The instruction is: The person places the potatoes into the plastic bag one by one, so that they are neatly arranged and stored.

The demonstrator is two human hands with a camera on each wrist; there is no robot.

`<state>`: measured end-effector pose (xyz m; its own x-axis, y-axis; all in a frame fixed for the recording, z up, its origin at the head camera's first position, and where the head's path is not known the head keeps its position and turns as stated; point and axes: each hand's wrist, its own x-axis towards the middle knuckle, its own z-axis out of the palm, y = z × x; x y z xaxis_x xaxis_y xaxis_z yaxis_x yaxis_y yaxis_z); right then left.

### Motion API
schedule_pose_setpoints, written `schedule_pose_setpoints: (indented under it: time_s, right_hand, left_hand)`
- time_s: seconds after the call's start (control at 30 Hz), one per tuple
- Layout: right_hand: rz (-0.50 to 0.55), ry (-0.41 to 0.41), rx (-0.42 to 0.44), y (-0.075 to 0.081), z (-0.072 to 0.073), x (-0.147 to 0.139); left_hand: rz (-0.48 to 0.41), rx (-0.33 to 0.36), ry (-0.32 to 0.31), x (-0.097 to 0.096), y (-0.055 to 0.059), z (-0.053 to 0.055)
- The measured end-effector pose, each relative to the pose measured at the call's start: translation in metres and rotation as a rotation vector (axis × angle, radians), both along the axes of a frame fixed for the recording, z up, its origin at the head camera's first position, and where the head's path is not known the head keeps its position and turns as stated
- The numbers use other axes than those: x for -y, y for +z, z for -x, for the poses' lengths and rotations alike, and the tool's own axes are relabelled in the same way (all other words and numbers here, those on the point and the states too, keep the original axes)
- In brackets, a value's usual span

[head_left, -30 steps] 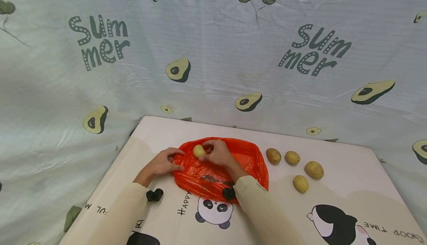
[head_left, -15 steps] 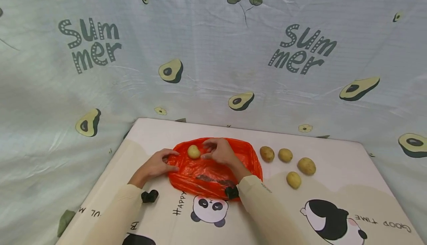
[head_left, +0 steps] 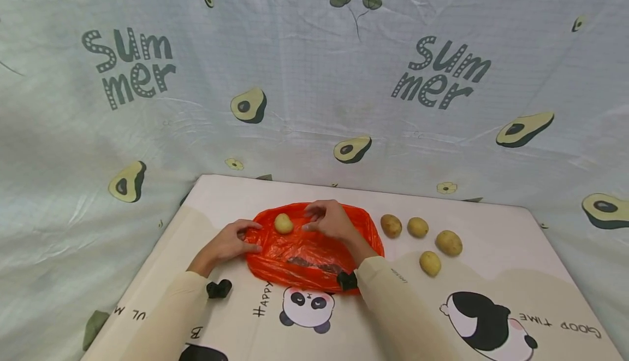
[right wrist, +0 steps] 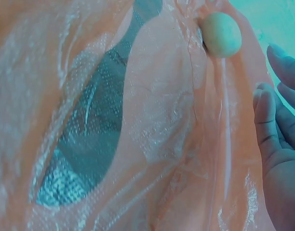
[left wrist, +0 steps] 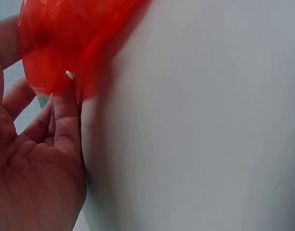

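Observation:
A red plastic bag (head_left: 309, 252) lies spread on the table, with one small yellow potato (head_left: 283, 223) on it near its left end. My left hand (head_left: 227, 245) holds the bag's left edge, thumb and fingers bent about the film. In the left wrist view, red film covers some fingertips of the left hand (left wrist: 46, 154). My right hand (head_left: 331, 220) hovers over the bag, right of the potato, with loosely bent fingers and nothing between them. The right wrist view shows the potato (right wrist: 222, 34) apart from the right hand (right wrist: 282, 130).
Right of the bag lie several potatoes: a brownish one (head_left: 391, 226), a small one (head_left: 417, 228), a larger one (head_left: 449, 243) and another nearer one (head_left: 430, 263). The table cover (head_left: 491, 273) has printed pandas. A patterned curtain (head_left: 295, 49) hangs behind the table.
My right hand has let go of the potato and drawn away to the right. The potato now sits on the bag. My left hand has stayed at the bag's edge; the head view has shifted slightly.

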<state>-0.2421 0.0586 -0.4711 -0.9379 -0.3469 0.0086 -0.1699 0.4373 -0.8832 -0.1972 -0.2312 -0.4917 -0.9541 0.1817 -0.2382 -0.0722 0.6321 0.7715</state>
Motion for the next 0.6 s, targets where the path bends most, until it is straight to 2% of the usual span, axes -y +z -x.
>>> schedule_pose_setpoints:
  time_s: [0.27, 0.6]
  right_hand:
    - [0.0, -0.011, 0.001, 0.004, -0.001, -0.009]
    - [-0.008, -0.041, -0.026, 0.01, -0.001, -0.029]
  left_hand:
    - [0.002, -0.005, -0.004, 0.0, 0.001, 0.0]
    - [0.014, 0.021, 0.012, -0.001, 0.0, 0.001]
